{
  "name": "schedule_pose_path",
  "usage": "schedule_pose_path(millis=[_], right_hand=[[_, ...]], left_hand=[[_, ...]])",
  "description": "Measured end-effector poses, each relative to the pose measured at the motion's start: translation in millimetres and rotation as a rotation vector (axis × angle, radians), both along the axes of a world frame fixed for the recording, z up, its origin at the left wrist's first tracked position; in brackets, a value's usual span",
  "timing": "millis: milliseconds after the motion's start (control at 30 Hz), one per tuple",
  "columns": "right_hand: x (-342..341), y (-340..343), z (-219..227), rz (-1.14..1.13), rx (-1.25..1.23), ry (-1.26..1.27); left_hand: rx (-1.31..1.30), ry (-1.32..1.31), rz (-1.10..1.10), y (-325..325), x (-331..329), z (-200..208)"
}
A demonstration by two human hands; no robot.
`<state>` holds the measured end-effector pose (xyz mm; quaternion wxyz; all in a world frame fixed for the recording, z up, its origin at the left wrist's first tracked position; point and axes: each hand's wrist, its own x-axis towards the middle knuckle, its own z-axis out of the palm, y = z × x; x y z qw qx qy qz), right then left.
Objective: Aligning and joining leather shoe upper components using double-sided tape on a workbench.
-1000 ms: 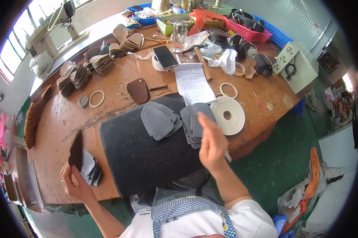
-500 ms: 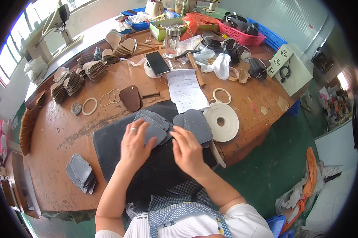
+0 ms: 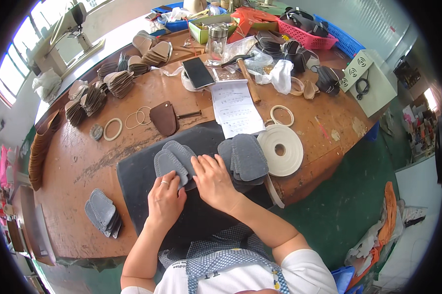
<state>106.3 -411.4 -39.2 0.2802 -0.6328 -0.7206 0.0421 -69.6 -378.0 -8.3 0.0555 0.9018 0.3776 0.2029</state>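
Observation:
Two overlapping grey rounded pieces with stitched-looking edges (image 3: 170, 164) lie fanned on a black sheet (image 3: 135, 174) in front of me. My left hand (image 3: 165, 202) is closed on the lower edge of the nearer piece, thumb and fingers together. Along the right side of the farther piece, the bent fingers of my right hand (image 3: 213, 182) grip its edge; the thumb is mostly hidden. Just right of that hand rests a pile of similar grey pieces (image 3: 250, 158). Another small grey pile (image 3: 102, 213) sits on the brown tabletop to the left.
A white tape roll (image 3: 280, 152) and a paper sheet (image 3: 235, 108) border the black sheet. Beyond are a brown leather piece (image 3: 163, 119), a phone (image 3: 198, 73), a hammer (image 3: 249, 81) and a glass jar (image 3: 216, 43). Brown piece stacks (image 3: 118, 84) line the far left.
Both hands have shifted. The left moved down to the lower edge of the grey pieces; the right moved left onto them. The pieces are now spread apart, and the view has shifted slightly.

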Motion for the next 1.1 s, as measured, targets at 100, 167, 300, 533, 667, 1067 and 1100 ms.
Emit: schedule_pose_path(millis=[100,167,300,533,667,1067,1100], right_hand=[[-9.3,-12.8,-4.3,0.033,0.043,0.027],[-17.2,-20.3,1.5,0.036,0.149,0.122],[-28.7,-39.6,7.3,0.026,0.106,0.5],[-42.2,-41.0,-2.6,0.039,-0.192,0.817],[-47.5,-23.6,-13.8,0.052,-0.176,0.725],[32.4,-57.8,45.4,-0.295,0.246,0.678],[45.4,-63.6,52.2,-0.386,0.4,0.396]], left_hand=[[-0.119,-0.187,0.046,-3.6,-22.7,5.6],[-0.231,-0.258,0.082,0.4,-32.4,0.2],[-0.33,-0.457,0.157,-6.4,-40.7,-1.3],[-0.341,-0.628,0.213,-28.8,-54.0,-17.0],[-0.501,-0.695,0.235,-33.2,-57.0,-30.8],[0.079,-0.99,0.72,-25.5,-197.4,-5.0],[0.115,-0.919,0.822,-30.9,-208.6,-5.3]])
